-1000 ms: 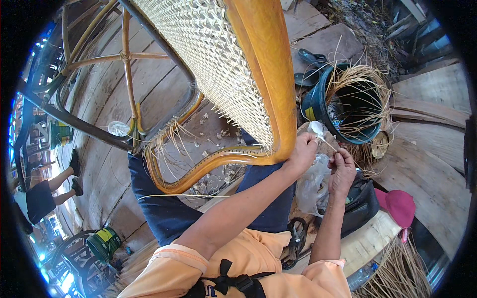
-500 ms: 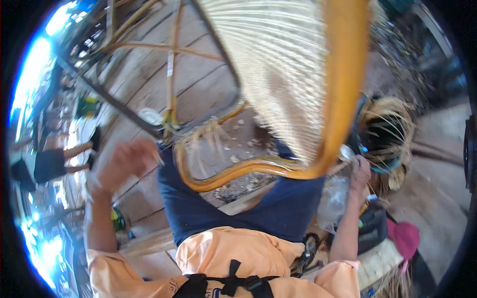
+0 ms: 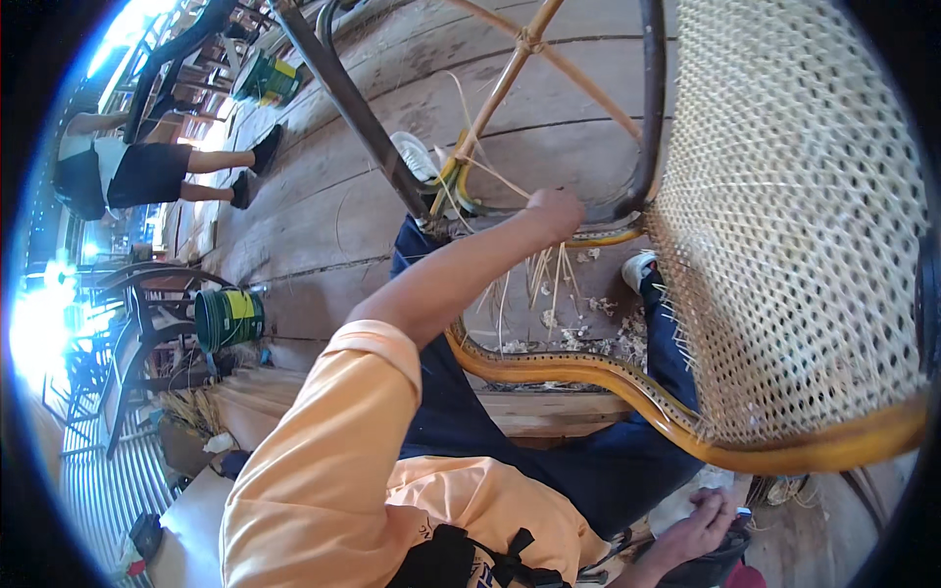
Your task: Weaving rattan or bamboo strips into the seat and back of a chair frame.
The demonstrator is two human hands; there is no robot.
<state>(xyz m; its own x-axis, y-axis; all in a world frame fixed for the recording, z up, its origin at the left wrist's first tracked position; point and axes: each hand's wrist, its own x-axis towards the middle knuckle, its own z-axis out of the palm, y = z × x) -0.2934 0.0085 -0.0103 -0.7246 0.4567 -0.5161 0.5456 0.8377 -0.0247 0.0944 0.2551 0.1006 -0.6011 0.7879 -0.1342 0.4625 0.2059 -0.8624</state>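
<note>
Now we see the left hand has come across to the chair frame, its grip closed on loose cane strands beneath the woven seat panel; the right hand has dropped low, grip unclear.

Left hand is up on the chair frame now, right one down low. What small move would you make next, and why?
Probably close the left hand on one loose cane strand and draw it taut. It rests on the dark chair frame, where loose strands hang below it, beside the woven cane panel. The right hand rests low, away from the weave.
</note>
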